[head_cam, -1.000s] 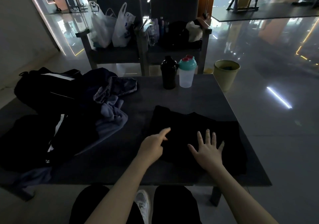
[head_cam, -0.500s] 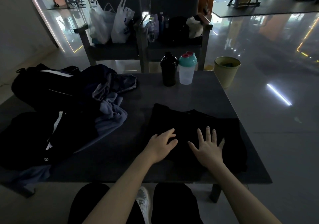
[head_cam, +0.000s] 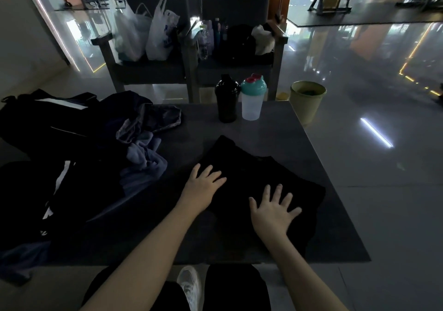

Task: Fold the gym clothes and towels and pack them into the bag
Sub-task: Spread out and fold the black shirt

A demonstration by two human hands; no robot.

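Note:
A black garment point(head_cam: 254, 167) lies spread flat on the dark table point(head_cam: 275, 128) in front of me. My left hand point(head_cam: 202, 186) rests palm down on its left edge, fingers apart. My right hand point(head_cam: 273, 211) presses flat on the garment's near middle, fingers spread. Neither hand grips anything. To the left lies a heap of clothes with a blue-grey towel point(head_cam: 143, 157) and a black piece with white stripes point(head_cam: 60, 179). A black bag point(head_cam: 45, 116) sits at the far left of the table.
A black shaker bottle point(head_cam: 226, 98) and a clear one with a teal lid point(head_cam: 253, 98) stand at the table's far edge. Two chairs behind hold plastic bags point(head_cam: 146, 35) and bottles. A green bin point(head_cam: 306, 100) stands on the floor to the right.
My left hand opened from a pointing shape and slid forward, flat onto the garment's left edge. My right hand stayed flat on the garment.

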